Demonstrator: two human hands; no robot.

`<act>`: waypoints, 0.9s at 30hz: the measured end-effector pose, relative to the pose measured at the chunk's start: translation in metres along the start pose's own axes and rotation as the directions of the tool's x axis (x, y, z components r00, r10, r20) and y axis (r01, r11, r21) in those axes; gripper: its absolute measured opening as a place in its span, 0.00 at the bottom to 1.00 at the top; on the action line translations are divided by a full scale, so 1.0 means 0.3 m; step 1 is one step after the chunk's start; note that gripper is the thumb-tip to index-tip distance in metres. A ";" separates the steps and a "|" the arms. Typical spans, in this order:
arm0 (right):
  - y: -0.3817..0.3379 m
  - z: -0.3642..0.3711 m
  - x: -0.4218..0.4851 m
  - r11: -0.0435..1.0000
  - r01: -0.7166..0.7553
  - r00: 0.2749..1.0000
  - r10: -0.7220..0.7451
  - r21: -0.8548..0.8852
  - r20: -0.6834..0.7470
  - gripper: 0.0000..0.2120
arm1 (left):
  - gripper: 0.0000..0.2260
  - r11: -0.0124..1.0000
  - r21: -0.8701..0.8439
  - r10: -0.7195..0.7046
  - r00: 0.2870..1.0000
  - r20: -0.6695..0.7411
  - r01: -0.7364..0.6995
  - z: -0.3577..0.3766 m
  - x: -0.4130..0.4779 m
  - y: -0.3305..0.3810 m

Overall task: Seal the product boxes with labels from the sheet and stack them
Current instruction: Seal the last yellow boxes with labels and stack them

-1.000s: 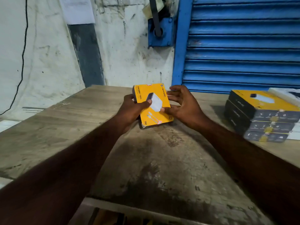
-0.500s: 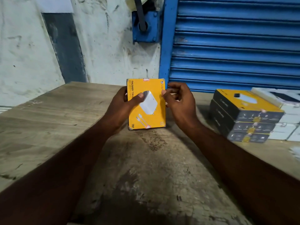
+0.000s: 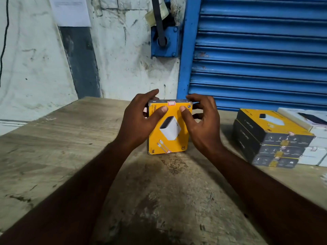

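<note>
— Head view first. Where, the yellow box (image 3: 168, 128)?

— Standing on its lower edge on the worktop (image 3: 70, 147), yellow front turned to the camera. Gripped from both sides: left hand (image 3: 139, 121) curled round the left edge, right hand (image 3: 200, 124) curled round the right edge. Both thumbs pressed flat on the front, near the top.

— Why held like that?

— Probably to keep it up and steady, and to rub down the red-and-white label (image 3: 171, 103) folded over the top edge. Looks stuck on already. Another small label (image 3: 168, 151) down near the bottom edge.

— And beside it?

— Off to the right, well apart, a stack of three boxes (image 3: 270, 138). Lying flat and neat, each with a label on its side. Likely the place for this one too. White boxes (image 3: 316, 151) just behind the stack, cut off by the picture's edge.

— Anything hidden?

— Back of the box and most fingertips, out of sight behind it. No sheet of labels in view anywhere. Words on the front partly covered by the left thumb. Hard to tell whether the top label lies fully flat.
</note>
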State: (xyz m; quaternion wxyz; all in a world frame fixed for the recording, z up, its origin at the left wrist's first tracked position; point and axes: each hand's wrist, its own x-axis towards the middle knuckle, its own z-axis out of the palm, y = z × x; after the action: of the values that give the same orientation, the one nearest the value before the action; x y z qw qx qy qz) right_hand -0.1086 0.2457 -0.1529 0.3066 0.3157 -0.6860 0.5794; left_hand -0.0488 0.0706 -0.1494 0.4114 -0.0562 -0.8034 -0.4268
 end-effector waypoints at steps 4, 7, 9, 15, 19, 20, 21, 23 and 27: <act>-0.005 -0.008 0.004 0.972 0.186 0.982 -0.188 -0.143 0.002 0.11 | 0.18 0.983 0.084 0.162 0.987 0.006 -0.161 -0.006 -0.010 0.020; -0.011 -0.007 0.002 0.943 0.257 0.966 -0.258 -0.212 0.022 0.13 | 0.12 0.964 0.087 0.251 0.968 0.016 -0.251 -0.004 -0.016 0.027; -0.017 -0.004 -0.002 0.941 0.271 0.962 -0.268 -0.202 0.040 0.13 | 0.11 0.953 0.082 0.292 0.956 0.011 -0.292 -0.003 -0.017 0.027; -0.029 -0.005 -0.004 0.951 0.253 0.968 -0.247 -0.180 0.053 0.11 | 0.10 0.942 0.063 0.330 0.944 0.000 -0.330 0.004 -0.022 0.030; -0.035 -0.004 -0.005 0.955 0.255 0.967 -0.250 -0.150 0.052 0.10 | 0.10 0.941 0.047 0.337 0.941 -0.017 -0.336 0.010 -0.025 0.034; -0.038 -0.003 -0.007 0.956 0.257 0.966 -0.252 -0.142 0.051 0.10 | 0.10 0.941 0.042 0.336 0.942 -0.023 -0.335 0.011 -0.024 0.035; -0.041 -0.001 -0.009 0.957 0.257 0.966 -0.252 -0.133 0.049 0.09 | 0.10 0.942 0.036 0.334 0.942 -0.027 -0.333 0.010 -0.025 0.036; -0.045 0.001 -0.011 0.960 0.253 0.967 -0.250 -0.120 0.041 0.09 | 0.10 0.945 0.028 0.326 0.945 -0.032 -0.325 0.010 -0.027 0.041; -0.048 0.001 -0.014 0.963 0.253 0.968 -0.251 -0.096 0.025 0.08 | 0.10 0.955 0.015 0.295 0.954 -0.043 -0.295 0.012 -0.031 0.052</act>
State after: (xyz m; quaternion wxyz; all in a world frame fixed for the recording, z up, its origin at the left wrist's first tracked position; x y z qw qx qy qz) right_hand -0.0948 0.2438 -0.1476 0.3887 0.3884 -0.6698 0.4994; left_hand -0.0380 0.0855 -0.1471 0.4886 -0.1644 -0.7783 -0.3585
